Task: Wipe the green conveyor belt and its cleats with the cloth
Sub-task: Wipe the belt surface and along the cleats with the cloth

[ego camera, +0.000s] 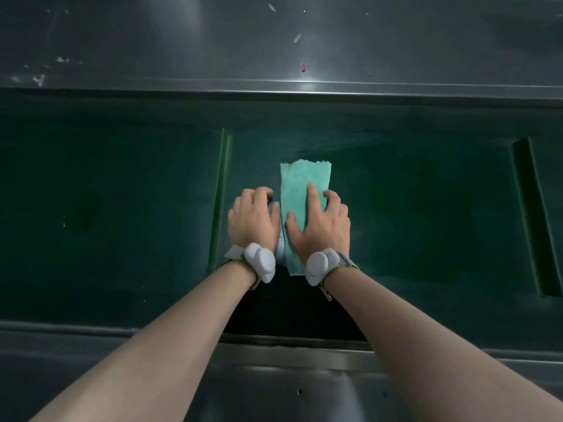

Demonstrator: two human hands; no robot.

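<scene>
Right hand (pixel 320 222) flat on green cloth (pixel 300 190), fingers spread, frame centre on conveyor belt (pixel 411 208). Left hand (pixel 254 217) beside cloth, fingers curled; grip unclear. Cleat (pixel 221 196) just left.

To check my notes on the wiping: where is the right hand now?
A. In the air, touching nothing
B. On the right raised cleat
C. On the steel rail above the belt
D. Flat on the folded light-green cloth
D: the right hand lies with spread fingers on the folded light-green cloth, pressing it to the dark green conveyor belt.

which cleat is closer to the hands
The left cleat, the lighter green ridge right beside the left hand. The right cleat stands far off.
</scene>
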